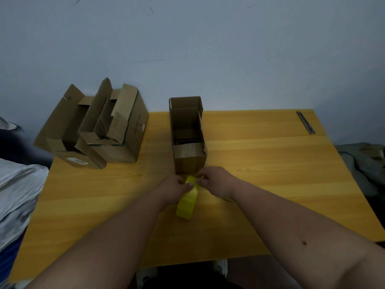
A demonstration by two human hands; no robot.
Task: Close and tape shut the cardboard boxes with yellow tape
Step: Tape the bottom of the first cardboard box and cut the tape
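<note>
A narrow brown cardboard box (188, 138) stands open at the middle of the wooden table (270, 174), its flaps up. Just in front of it lies a roll of yellow tape (187, 202). My left hand (174, 189) and my right hand (216, 180) meet over the top of the roll, and both pinch its upper edge with thumb and fingertips. Two larger open cardboard boxes (93, 126) sit side by side at the table's far left corner, flaps raised and torn.
A slim metal utility knife (305, 122) lies near the table's far right corner. Silver plastic bags (16, 190) are piled beyond the left edge, grey cloth (362, 163) beyond the right edge. A pale wall stands behind the table.
</note>
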